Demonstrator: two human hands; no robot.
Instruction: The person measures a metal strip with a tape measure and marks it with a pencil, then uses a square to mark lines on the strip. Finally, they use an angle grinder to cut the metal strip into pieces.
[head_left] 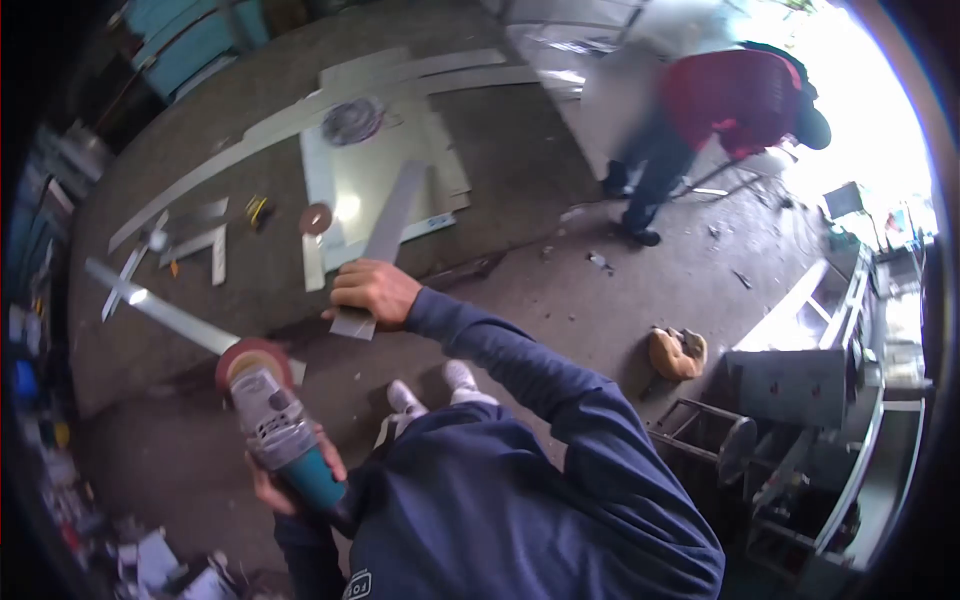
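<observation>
A teal and grey angle grinder (283, 432) with a reddish disc is gripped in my left hand (300, 475), its fingers wrapped round the body. The disc overlaps the near end of a long metal strip (175, 313) lying on the dark work surface. My right hand (372, 292) is closed round a flat grey metal strip (396, 215), which slants up over a shiny sheet (343, 192). Whether the disc touches the long strip cannot be told.
A loose disc (315, 219), a yellow tape measure (258, 211) and a metal square (218, 255) lie on the dark surface (500, 150). A person in red (730, 100) bends over at the upper right. Metal frames (790, 440) stand at the right.
</observation>
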